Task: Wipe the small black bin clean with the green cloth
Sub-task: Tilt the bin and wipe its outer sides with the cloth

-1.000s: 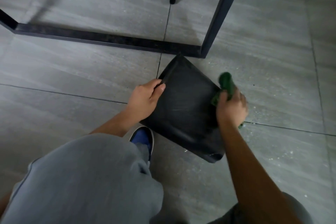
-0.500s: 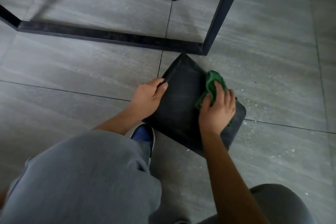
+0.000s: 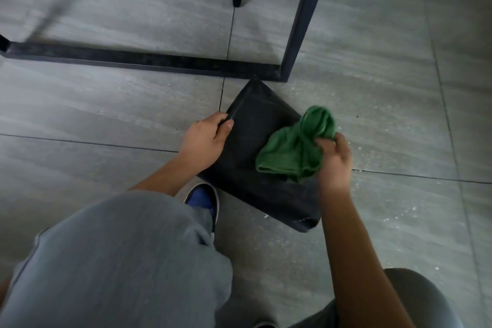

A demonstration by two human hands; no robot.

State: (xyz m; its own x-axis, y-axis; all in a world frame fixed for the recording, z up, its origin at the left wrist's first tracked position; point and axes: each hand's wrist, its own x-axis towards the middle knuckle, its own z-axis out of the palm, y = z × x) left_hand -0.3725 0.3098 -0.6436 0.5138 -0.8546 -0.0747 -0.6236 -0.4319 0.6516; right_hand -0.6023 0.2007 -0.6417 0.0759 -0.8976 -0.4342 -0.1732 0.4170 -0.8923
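head view: wiping the bin on the floor.
left hand (image 3: 206, 138) grips the small black bin (image 3: 255, 125) steady; right hand (image 3: 334, 157) fingers bunch the green cloth (image 3: 292, 152) against its side.

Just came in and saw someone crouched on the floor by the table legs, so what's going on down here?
A person is crouching on the tiled floor and cleaning a small black bin that lies on its side beside a black metal table frame. The left hand grips the bin's edge to steady it. The right hand holds a bunched green cloth against the bin's upward-facing side. Pale specks are scattered on the floor to the right of the bin.
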